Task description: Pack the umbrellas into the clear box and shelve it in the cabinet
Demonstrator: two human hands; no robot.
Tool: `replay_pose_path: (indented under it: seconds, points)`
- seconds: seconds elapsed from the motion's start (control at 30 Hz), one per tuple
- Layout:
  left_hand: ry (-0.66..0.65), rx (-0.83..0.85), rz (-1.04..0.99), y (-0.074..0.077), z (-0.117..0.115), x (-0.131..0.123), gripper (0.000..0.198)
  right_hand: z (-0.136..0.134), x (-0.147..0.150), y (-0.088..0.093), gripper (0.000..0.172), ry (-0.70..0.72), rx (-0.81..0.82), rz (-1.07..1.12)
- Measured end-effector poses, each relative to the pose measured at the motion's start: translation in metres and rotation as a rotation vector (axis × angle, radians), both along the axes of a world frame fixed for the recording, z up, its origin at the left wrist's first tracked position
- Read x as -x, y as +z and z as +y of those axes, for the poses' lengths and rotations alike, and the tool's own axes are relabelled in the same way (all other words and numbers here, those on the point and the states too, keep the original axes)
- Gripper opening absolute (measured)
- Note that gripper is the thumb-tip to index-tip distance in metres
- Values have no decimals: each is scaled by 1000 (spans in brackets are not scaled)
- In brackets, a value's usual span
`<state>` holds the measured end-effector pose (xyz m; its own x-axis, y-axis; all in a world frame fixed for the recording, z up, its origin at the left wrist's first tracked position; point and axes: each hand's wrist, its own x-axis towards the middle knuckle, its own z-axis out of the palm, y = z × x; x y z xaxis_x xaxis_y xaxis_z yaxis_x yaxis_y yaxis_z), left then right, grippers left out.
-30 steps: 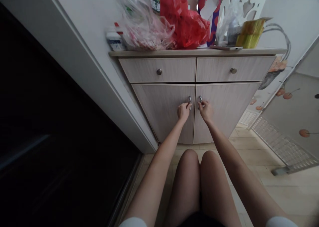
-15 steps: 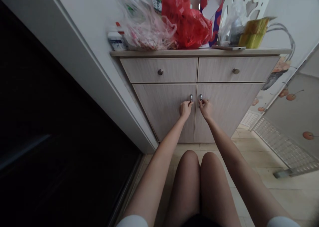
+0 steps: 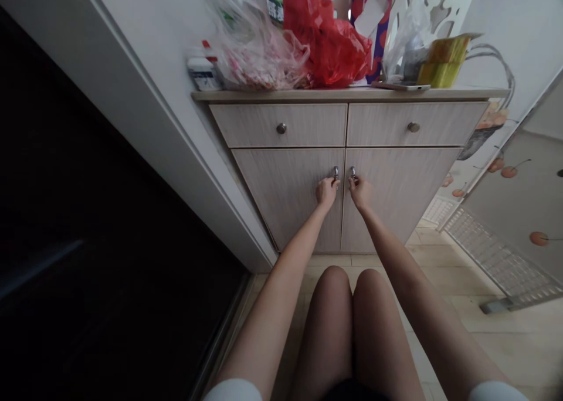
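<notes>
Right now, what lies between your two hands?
In the head view, only the seam of the cabinet doors parts the left hand and right hand.

Bare knees (image 3: 338,289) sit below the left hand (image 3: 326,193) and right hand (image 3: 360,193). A white door frame (image 3: 176,131) blocks the left; beige floor tiles (image 3: 461,330) open rightward.

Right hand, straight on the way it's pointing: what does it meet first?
The right hand would most likely meet the small metal handle of the right cabinet door first. It looks to be touching that handle, though depth is hard to judge from this view.
</notes>
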<state>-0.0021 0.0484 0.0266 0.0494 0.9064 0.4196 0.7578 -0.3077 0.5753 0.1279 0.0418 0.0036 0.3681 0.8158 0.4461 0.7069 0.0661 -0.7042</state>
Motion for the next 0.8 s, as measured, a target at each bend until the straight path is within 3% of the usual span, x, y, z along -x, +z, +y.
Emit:
replay_pose_path:
  seconds: [0.3,0.47,0.63,0.73,0.8]
  points:
    - [38,31,12,0,-2,-6,26,-6,6,7,37,-36,29,33]
    - [-19,134,-163,4,-1,-5,22,-5,3,10,36,-32,63,11]
    - [-88,153,-274,2,-3,4,24,-3,-5,14,48,86,34,75]
    - [-94,154,-367,-7,-16,11,29,-11,-13,9,58,186,3,184]
    - [-84,177,-417,-18,-30,18,44,-23,-20,2,63,231,-17,269]
